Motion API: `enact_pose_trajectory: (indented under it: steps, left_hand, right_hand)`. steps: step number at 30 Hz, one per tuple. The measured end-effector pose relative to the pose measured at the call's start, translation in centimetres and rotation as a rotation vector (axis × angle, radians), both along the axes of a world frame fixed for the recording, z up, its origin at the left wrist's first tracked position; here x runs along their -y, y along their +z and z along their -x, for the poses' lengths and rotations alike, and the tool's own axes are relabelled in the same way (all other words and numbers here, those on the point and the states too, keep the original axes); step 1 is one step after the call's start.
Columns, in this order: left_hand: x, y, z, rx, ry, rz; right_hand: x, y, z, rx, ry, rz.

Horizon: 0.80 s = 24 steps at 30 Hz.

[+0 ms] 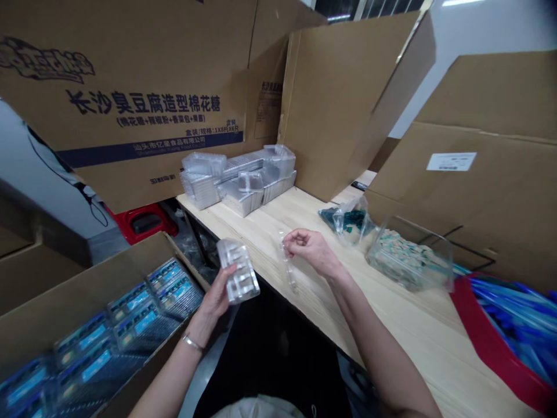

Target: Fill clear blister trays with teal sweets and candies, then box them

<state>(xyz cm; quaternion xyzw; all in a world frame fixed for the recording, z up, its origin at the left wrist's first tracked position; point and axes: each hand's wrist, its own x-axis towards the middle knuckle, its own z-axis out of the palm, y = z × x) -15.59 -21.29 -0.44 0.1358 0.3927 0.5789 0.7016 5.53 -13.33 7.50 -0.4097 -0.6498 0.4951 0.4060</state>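
Note:
My left hand [219, 290] is closed around a clear plastic tray [238, 273] with moulded hollows, tilted in front of the table's edge. Pinched in my right hand [307, 248] is the top of a thin clear plastic piece [288, 268], held upright over the wooden table [265, 241]; it is too see-through for me to tell its kind. Beyond both hands, stacked clear plastic trays [243, 194] stand at the table's far left corner.
On the right are a bag of dark green packets [348, 217], a clear bin of small packets [402, 255] and a red tub [474, 337] of blue items. An open carton [174, 247] of blue-labelled packs stands lower left. Large cardboard boxes [343, 98] line the back.

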Motion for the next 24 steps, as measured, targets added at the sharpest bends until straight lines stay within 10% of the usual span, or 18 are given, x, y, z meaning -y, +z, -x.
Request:
enact_pose_trajectory:
  steps: [8, 16, 24]
  left_hand:
    - [2.2, 0.7, 2.7, -0.099, 0.139, 0.085]
    - [2.3, -0.3, 3.5, -0.094, 0.111, 0.113]
    - [1.4, 0.3, 1.8, -0.026, 0.022, 0.078]
  right_hand:
    - [-1.6, -7.8, 8.6, 1.051, 0.164, -0.442]
    - [-4.3, -8.7, 3.8, 1.200, -0.251, -0.300]
    - [-6.6, -11.5, 3.2, 1.214, -0.216, -0.370]
